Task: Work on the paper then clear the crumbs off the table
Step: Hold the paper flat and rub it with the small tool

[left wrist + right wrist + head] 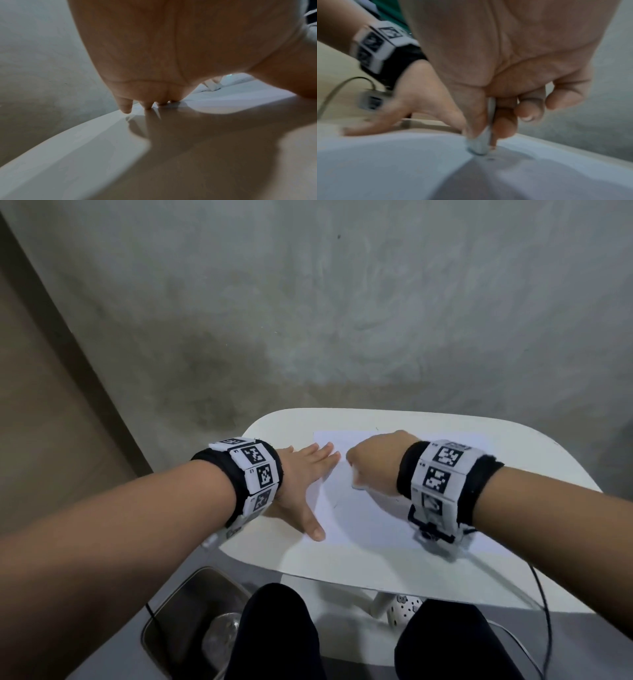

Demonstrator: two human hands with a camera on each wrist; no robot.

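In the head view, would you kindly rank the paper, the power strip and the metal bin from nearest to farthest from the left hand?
Measured from the left hand:
1. paper: under its fingertips, on the table, just to the hand's right.
2. metal bin: on the floor below the table's left edge.
3. power strip: on the floor under the table, farther right, between the knees.

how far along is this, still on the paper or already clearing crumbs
Still on the paper. In hand: the left hand lies flat at the edge of the paper, and the right hand pinches a small white eraser against it. Left: sweeping the specks beside the eraser off the table.
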